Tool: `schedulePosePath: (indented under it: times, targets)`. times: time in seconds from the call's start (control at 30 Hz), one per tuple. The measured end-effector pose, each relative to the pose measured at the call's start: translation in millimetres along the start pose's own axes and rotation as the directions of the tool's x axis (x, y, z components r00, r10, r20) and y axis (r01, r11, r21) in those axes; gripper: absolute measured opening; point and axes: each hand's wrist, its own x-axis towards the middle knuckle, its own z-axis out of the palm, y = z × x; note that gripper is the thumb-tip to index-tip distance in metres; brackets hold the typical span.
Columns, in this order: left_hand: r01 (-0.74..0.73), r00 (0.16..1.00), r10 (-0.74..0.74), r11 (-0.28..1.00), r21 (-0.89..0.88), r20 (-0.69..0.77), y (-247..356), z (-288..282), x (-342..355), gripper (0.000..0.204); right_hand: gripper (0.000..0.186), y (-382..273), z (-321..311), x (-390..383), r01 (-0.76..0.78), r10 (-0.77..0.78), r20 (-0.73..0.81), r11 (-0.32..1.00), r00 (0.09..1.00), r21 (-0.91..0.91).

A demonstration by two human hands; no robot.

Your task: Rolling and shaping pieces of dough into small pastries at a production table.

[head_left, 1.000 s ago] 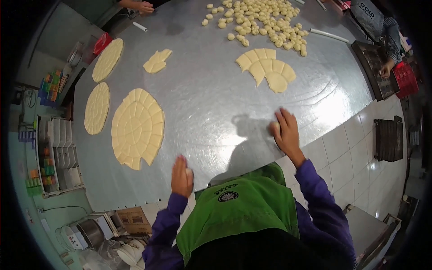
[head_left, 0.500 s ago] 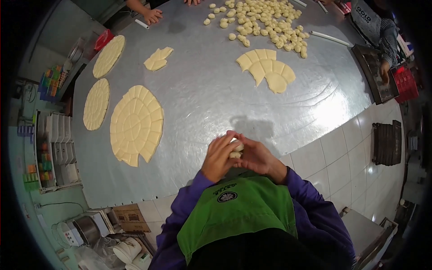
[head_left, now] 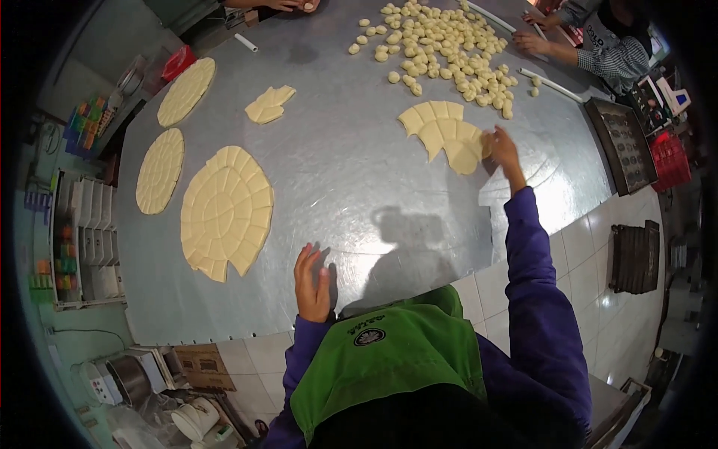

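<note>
My left hand (head_left: 313, 284) is at the near edge of the steel table (head_left: 336, 194), empty, with fingers apart. My right hand (head_left: 504, 151) reaches to the right end of a partial scored dough sheet (head_left: 441, 123), its fingers curled at that edge; what they hold is hidden. Left of my left hand lies a large scored dough round (head_left: 228, 209) with a notch at its near edge. Two more rounds (head_left: 161, 168) lie at the left, and a small dough scrap (head_left: 269, 103) lies behind the large one. Many dough balls (head_left: 449, 52) cover the back right of the table.
A co-worker (head_left: 606, 52) reaches in from the back right. Another person's hands (head_left: 288, 6) are at the back edge. White rods (head_left: 550, 84) lie near the balls. A dark moulded tray (head_left: 621, 146) sits at the right edge; a shelf unit (head_left: 86, 232) stands left.
My hands, together around dough pieces half a second ago, have separated. My right hand has moved up to the partial sheet. The co-worker's hands have moved onto the table beside the balls.
</note>
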Motion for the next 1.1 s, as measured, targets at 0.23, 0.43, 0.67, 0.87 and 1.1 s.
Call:
schedulePosePath:
  times: [0.23, 0.43, 0.67, 0.87, 1.1]
  targets:
    - [0.110, 0.966, -0.110, 0.994, -0.011, -0.235, -23.4, -22.3, -25.2, 0.031, 0.043, -64.3, -4.5, -25.4, -0.121, 0.137, 0.166, 0.987, 0.977, -0.101]
    - [0.107, 0.970, -0.105, 0.994, -0.005, -0.218, -13.3, -16.8, -10.4, 0.031, 0.015, -18.2, 2.8, -22.4, -0.105, 0.112, 0.012, 0.883, 0.994, 0.458]
    - [0.042, 0.984, -0.037, 0.999, 0.023, -0.176, -7.7, -18.5, 1.2, 0.026, 0.026, 100.3, -94.2, -80.0, -0.263, 0.296, -0.220, 0.950, 0.930, 0.166]
    - [0.038, 0.997, -0.042, 0.997, -0.063, -0.058, -12.1, -11.7, 10.7, 0.027, 0.049, 77.1, -147.8, -182.3, -0.357, 0.465, -0.005, 0.687, 0.885, 0.633]
    - [-0.200, 0.819, 0.275, 0.960, -0.198, 0.504, 51.3, 40.5, 50.6, 0.111, 0.053, -150.3, -12.4, -258.1, -0.202, -0.304, 0.597, 0.748, 0.743, 0.632]
